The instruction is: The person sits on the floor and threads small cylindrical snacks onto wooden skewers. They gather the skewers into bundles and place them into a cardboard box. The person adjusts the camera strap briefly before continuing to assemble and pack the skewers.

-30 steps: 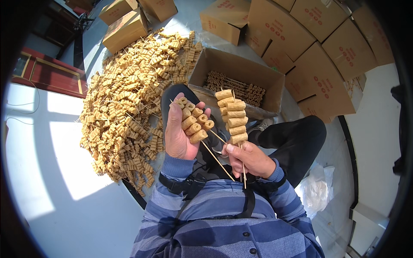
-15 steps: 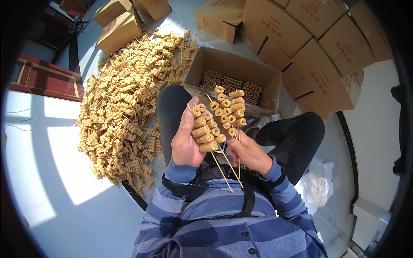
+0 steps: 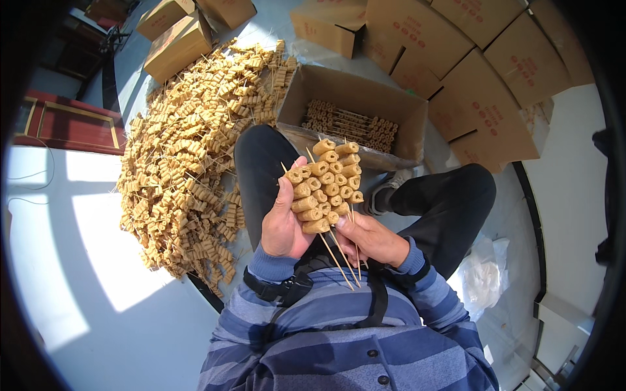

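Skewers [image 3: 326, 186]: axis eleven-to-five, sticks [image 3: 336, 260] toward five
Left hand [image 3: 282, 228], right hand [image 3: 378, 241]: fingers [image 3: 283, 197] clamped on skewers
Carton [image 3: 355, 88], one o'clock: stacked skewers [image 3: 382, 130]

I wear this camera on my head, the left one of a side-by-side fisheye pair, and it looks steeply down over my striped top [image 3: 319, 362], which fills the lower edge. My forearms [image 3: 447, 300] come in from there, upright and unmirrored. My fingers [image 3: 283, 198] sit near the middle, close below the lens; farther off, the floor [image 3: 143, 332] spreads out and stacked cartons [image 3: 482, 107] bend toward the rim at the upper right.
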### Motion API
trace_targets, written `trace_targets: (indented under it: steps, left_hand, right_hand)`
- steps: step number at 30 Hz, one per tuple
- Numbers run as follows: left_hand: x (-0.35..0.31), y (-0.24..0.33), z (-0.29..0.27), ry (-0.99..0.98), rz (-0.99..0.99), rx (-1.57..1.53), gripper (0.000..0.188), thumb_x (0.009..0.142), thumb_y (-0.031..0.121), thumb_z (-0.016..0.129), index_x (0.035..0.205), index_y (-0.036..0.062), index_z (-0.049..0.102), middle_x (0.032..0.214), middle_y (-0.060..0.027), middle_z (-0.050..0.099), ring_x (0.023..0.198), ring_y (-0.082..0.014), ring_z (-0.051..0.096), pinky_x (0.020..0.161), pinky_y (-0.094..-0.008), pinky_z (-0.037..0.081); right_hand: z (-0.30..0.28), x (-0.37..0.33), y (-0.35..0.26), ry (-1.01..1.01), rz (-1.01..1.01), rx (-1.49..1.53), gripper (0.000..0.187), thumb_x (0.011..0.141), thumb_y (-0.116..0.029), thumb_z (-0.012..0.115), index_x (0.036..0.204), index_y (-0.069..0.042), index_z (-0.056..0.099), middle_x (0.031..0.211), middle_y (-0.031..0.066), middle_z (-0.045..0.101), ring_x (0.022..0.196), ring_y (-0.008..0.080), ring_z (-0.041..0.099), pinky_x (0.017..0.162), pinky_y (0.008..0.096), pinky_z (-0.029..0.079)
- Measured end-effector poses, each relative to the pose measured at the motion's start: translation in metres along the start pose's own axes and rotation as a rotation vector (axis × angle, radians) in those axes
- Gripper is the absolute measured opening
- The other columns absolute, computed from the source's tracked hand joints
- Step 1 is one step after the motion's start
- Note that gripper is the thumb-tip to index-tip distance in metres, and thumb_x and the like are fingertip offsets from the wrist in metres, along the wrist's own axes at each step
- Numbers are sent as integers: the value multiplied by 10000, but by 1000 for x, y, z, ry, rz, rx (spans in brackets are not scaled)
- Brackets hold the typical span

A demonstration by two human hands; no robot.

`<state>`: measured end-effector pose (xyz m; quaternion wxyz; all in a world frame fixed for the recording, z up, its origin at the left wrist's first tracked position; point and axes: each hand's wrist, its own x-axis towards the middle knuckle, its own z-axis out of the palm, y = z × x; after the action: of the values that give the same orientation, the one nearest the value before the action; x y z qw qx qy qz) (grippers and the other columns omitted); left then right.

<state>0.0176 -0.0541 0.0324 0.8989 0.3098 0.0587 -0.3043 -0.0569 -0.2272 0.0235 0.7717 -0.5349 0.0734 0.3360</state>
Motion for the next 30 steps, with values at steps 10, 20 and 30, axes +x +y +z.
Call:
trace_targets:
  steps: [10,20,30]
  left_hand:
    - [-4,2,-21,-109,-125,-2,660,1061,506,397,1492,9,346,1427,-182,517,1267,-308,564,1028,-445,490]
    - [12,17,-32,88,65,-77,573,1012,454,528,1340,-17,509,1204,-174,647,1068,-321,673,898,-467,581]
    - [13,6,-22,-37,24,-246,655,933,420,583,1400,-28,489,1364,-192,589,1260,-355,576,1111,-505,431]
  right_hand:
    - [4,-1,4,56,60,-88,391,1103,-407,378,983,-64,524,701,1,540,556,83,541,507,235,464]
    - [4,-4,-5,204,-66,0,479,1111,-402,347,1208,25,541,721,24,553,610,100,571,572,247,508]
    - [-1,-7,-13,-58,10,107,600,1097,-513,281,1233,-16,587,548,-46,377,438,55,331,427,221,305]
